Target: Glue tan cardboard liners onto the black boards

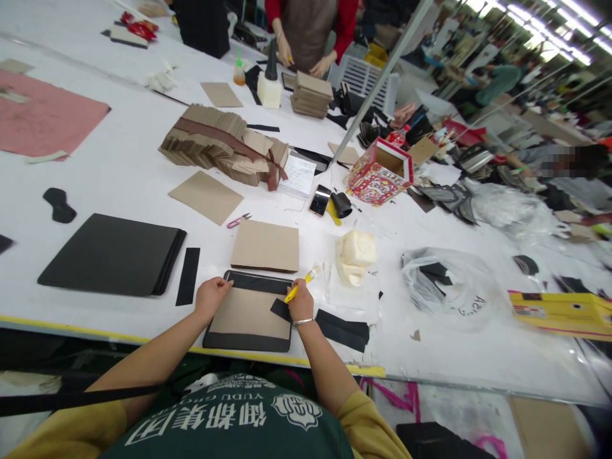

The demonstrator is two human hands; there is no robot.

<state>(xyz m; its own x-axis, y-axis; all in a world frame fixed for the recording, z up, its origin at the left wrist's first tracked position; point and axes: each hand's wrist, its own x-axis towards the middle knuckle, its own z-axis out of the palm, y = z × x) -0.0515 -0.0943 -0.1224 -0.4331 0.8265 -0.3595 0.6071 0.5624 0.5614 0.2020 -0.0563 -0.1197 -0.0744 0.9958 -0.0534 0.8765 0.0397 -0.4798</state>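
Observation:
In front of me lies a black panel with a beige board (255,312) on it and a black strip (258,281) across its far edge. My left hand (214,298) is closed, its fingertips pinching that strip at the panel's far left corner. With my right hand (301,303) I grip a brush (295,291) by its yellow handle, bristles pointing up and away. The right fingers are also close to the strip's right end; whether they touch it is hidden. Loose black strips (343,330) lie beside and partly under the right wrist.
Stacked black sheets (112,255) lie left, a beige board stack (265,245) beyond the panel. Right of it stands a cream-coloured tub (354,255). Snips (238,220), a phone (320,199) and a red box (381,171) are farther back. A co-worker (310,32) stands across the table.

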